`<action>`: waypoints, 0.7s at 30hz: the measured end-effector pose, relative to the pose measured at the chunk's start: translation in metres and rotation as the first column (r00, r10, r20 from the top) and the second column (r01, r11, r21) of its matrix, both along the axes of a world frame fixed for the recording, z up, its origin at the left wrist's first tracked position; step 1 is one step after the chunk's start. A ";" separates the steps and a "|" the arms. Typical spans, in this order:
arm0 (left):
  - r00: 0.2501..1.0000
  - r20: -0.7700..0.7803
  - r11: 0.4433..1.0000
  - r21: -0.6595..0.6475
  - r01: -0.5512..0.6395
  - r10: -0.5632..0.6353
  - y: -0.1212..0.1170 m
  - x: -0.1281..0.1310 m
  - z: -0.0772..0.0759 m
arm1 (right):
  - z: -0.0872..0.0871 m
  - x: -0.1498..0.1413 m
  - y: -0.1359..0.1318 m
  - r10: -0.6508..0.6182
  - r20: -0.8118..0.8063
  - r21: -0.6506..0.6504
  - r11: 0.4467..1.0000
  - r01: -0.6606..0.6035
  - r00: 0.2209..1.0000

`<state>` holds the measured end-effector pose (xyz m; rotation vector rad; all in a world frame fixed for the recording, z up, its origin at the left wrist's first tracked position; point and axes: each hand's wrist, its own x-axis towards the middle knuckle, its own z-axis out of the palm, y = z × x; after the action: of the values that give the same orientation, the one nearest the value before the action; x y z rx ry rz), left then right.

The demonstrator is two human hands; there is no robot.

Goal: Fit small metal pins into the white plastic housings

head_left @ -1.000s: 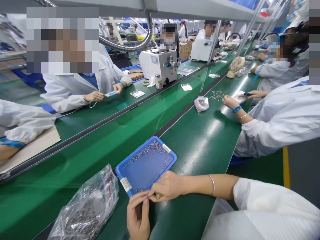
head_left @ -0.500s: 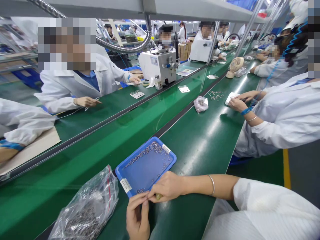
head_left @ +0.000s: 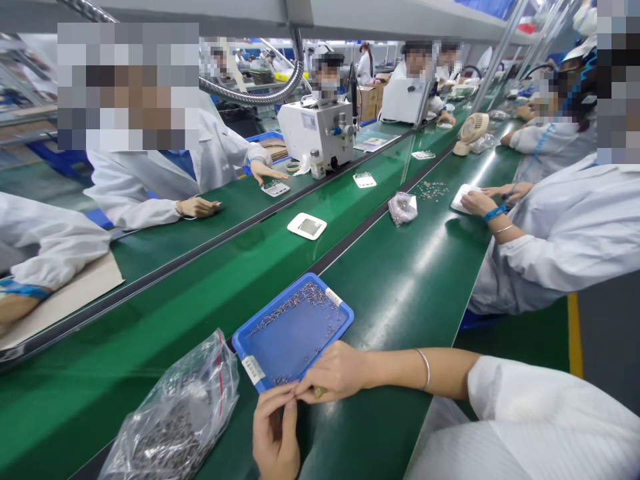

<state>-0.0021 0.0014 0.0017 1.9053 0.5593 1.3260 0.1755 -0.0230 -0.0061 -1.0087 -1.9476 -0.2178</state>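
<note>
My left hand (head_left: 276, 427) is closed in a pinch at the near edge of the blue tray (head_left: 280, 347), its fingertips meeting those of my right hand (head_left: 340, 368). The right hand is curled, palm down, over the tray's near rim. Whatever sits between the fingertips is too small or hidden to make out. A small yellowish piece (head_left: 319, 392) shows at the right fingers; I cannot tell whether it is held or worn. Small metal screws (head_left: 300, 298) lie along the tray's far side and in its corners. Left of the tray rests a clear zip bag (head_left: 175, 413) full of similar small metal pieces.
A white panel with a grey screen (head_left: 307, 227) lies on the green conveyor belt (head_left: 200, 283) beyond the tray. A small bag of parts (head_left: 403, 209) and a beige fan (head_left: 470, 133) stand farther along the bench. Co-workers sit opposite and at right, one holding a white panel (head_left: 464, 199).
The white panel with a screen has come into view on the belt. The co-worker opposite has moved a hand onto another white panel. My hands stay nearly still.
</note>
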 end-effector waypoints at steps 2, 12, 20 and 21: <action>1.000 0.008 1.000 0.006 0.005 -0.005 0.001 0.000 0.000 | 0.002 0.000 0.000 -0.003 -0.023 0.036 0.999 0.004 1.000; 1.000 -0.003 1.000 -0.001 0.026 -0.026 0.000 -0.002 -0.001 | 0.001 0.002 -0.001 0.050 0.064 -0.157 0.987 -0.040 0.997; 0.999 0.009 0.999 0.011 0.030 -0.030 0.002 -0.001 -0.002 | 0.001 0.003 -0.003 0.051 0.076 -0.155 0.987 -0.038 0.996; 1.000 0.008 1.000 0.010 0.028 -0.028 0.002 -0.001 -0.001 | 0.001 0.003 -0.003 0.042 0.068 -0.133 0.991 -0.033 0.997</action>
<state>-0.0032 0.0030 0.0003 1.9083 0.5209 1.3204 0.1781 -0.0260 -0.0050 -1.0615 -2.0655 -0.1054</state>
